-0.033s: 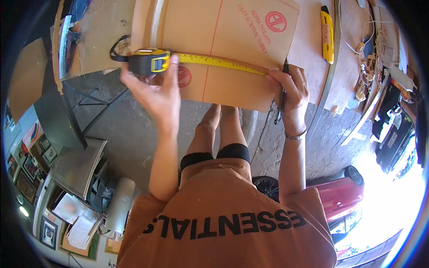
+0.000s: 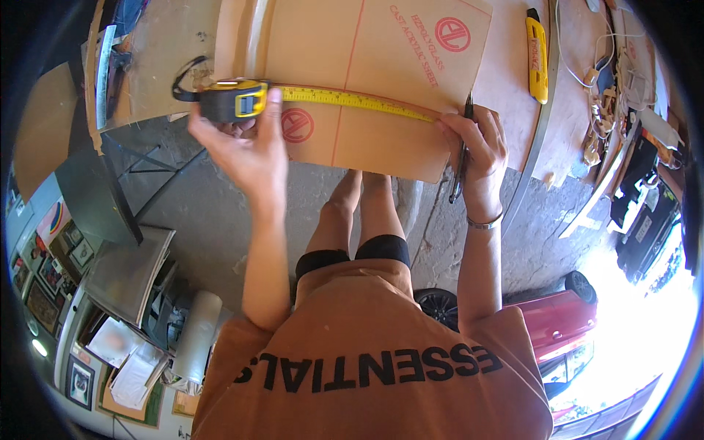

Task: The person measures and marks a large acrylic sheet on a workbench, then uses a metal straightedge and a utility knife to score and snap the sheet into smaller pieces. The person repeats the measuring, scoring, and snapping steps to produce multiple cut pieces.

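My left hand (image 2: 246,150) grips the black-and-yellow case of a tape measure (image 2: 231,101), with its black wrist strap looping off to the left. From the case the yellow tape blade (image 2: 352,100) runs rightward across a brown paper-covered sheet (image 2: 389,147) with red print. At the sheet's right edge, my right hand (image 2: 480,147) pinches the blade's end between thumb and forefinger. The same hand also holds a dark pen (image 2: 462,161), which points up and down along the fingers. The blade's very tip is hidden by the fingertips.
A yellow utility knife (image 2: 537,59) lies right of the sheet, beside a long metal strip (image 2: 539,139). Cables and power plugs (image 2: 594,136) clutter the far right. A table leg frame (image 2: 158,165) stands at left, and a red car (image 2: 554,319) is behind on the right.
My left hand has moved slightly left with the tape measure case, so a little more blade shows. My right hand has stayed in place.
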Tool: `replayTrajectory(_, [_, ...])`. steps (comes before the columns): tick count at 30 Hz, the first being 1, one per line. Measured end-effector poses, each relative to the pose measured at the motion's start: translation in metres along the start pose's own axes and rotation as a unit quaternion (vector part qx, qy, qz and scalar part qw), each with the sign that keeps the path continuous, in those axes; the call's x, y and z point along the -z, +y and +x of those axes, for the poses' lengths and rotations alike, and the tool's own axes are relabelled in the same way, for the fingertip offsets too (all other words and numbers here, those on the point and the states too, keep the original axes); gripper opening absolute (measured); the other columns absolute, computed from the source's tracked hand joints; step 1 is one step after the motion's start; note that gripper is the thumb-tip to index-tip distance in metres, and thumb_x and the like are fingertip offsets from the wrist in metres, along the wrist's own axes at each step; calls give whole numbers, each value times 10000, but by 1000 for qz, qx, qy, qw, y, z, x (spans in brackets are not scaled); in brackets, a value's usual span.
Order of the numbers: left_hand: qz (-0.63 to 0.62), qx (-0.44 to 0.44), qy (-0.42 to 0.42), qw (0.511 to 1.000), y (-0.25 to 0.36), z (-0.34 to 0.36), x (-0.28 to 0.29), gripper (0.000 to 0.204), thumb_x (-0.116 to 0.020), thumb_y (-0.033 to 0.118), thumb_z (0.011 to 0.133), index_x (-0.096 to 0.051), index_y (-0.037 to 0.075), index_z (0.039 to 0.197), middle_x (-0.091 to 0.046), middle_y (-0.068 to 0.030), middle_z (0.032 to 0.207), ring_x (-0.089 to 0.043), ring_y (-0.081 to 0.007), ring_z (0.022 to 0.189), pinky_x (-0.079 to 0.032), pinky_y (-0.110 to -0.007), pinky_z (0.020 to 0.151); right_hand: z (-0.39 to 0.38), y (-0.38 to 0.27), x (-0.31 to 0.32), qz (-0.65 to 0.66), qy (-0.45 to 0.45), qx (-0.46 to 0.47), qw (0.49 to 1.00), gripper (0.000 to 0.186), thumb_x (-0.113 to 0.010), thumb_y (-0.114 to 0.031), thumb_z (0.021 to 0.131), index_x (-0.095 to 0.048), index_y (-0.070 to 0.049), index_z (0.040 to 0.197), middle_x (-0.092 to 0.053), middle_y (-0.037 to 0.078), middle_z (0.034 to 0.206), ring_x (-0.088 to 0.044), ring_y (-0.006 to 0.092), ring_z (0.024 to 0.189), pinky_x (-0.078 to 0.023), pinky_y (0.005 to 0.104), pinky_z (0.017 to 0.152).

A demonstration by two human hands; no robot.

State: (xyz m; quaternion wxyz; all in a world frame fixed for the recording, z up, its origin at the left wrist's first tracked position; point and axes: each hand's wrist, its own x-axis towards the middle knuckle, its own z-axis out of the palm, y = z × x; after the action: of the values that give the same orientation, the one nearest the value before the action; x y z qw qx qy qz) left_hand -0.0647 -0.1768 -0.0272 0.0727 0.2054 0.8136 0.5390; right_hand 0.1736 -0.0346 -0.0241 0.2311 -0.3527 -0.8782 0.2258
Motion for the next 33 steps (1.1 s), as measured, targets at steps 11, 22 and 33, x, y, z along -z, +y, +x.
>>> replayTrajectory(11, [7, -36, -6, 999, -40, 56, 30, 694, -904, 80, 788, -424, -19, 1279, -582, -131, 1184, -660, -157, 923, -593, -264, 687, 28, 5, 4, 118, -59, -16, 991, 155, -807, -1, 830, -753, -22, 974, -690, 84, 843, -640, 170, 754, -515, 297, 700])
replayTrajectory(22, [24, -78, 18, 997, -46, 62, 26, 732, -943, 78, 736, -453, -58, 1263, -608, -142, 1185, -641, -178, 1024, -573, -307, 857, 52, 8, -11, 217, -157, -59, 962, 133, -787, -32, 858, -758, -32, 988, -680, 87, 889, -665, 182, 809, -530, 288, 742])
replayTrajectory(33, [-10, -65, -4, 998, -45, 57, 28, 795, -938, 99, 738, -394, -31, 1303, -613, -168, 1149, -690, -186, 951, -622, -272, 713, 48, 9, -9, 183, -158, -64, 968, 134, -787, -3, 848, -727, -22, 966, -657, 79, 879, -641, 169, 802, -508, 282, 730])
